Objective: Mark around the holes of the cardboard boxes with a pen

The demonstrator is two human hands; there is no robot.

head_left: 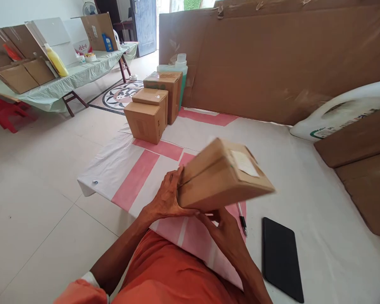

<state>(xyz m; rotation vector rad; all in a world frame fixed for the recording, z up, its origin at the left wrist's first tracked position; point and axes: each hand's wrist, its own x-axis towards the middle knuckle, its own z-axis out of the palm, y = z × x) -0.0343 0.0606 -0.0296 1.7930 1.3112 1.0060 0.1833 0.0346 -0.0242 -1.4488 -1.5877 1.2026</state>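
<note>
Two bare hands lift a sealed cardboard box (223, 175) above a white-and-pink sheet (136, 173) spread on the tiled floor. The left hand (166, 196) is clasped around the box's near-left end, fingers curled over its edge; the right hand (226, 230) supports it from beneath, though the box hides its fingers, so how firmly they close cannot be told. The box is tilted, a pale label (244, 163) facing up on its top, its outline blurred.

Just right of the box and below it, a pen (241, 217) lies on the sheet, with a flat black tablet (281, 257) beside it. Beyond the box, toward the far-left corner of the sheet, stand three more sealed cartons (153, 107), a capped green jug (179, 67) behind them. Large cardboard panels (272, 59) rise behind the box; a white jug (342, 109) lies on its side to the box's far right. Well left of the box, a covered table (50, 88) carries flattened cardboard and a yellow bottle (56, 61).
</note>
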